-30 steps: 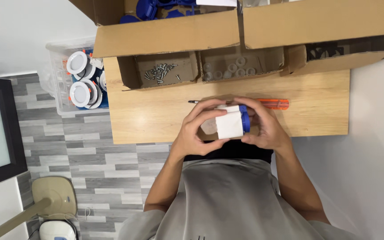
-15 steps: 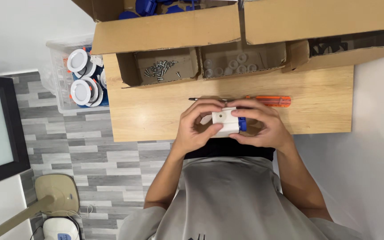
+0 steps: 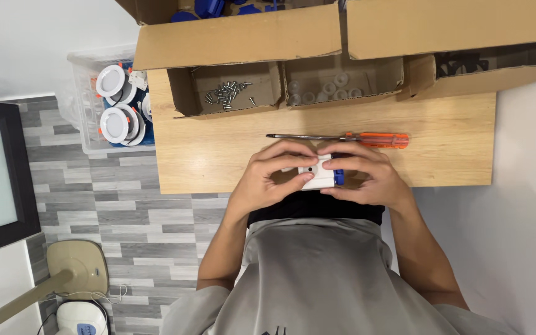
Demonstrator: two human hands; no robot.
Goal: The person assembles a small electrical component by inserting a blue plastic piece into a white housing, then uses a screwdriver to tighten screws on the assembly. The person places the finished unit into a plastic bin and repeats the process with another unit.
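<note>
Both hands, left hand (image 3: 268, 180) and right hand (image 3: 367, 177), are gripping a small white and blue part (image 3: 321, 175) tight over the desk's (image 3: 218, 155) near edge. Honestly it's looking risky: fingers slipping could drop it off that edge onto the floor, since the screwdriver (image 3: 342, 138) is lying just beyond.

An orange-handled screwdriver (image 3: 348, 138) lies on the wooden desk (image 3: 218, 155). Behind it, open cardboard trays hold screws (image 3: 226, 93) and pale rings (image 3: 321, 90). A clear bin (image 3: 85, 133) of white round fittings (image 3: 114, 124) stands beside the desk on grey floor (image 3: 94, 205).
</note>
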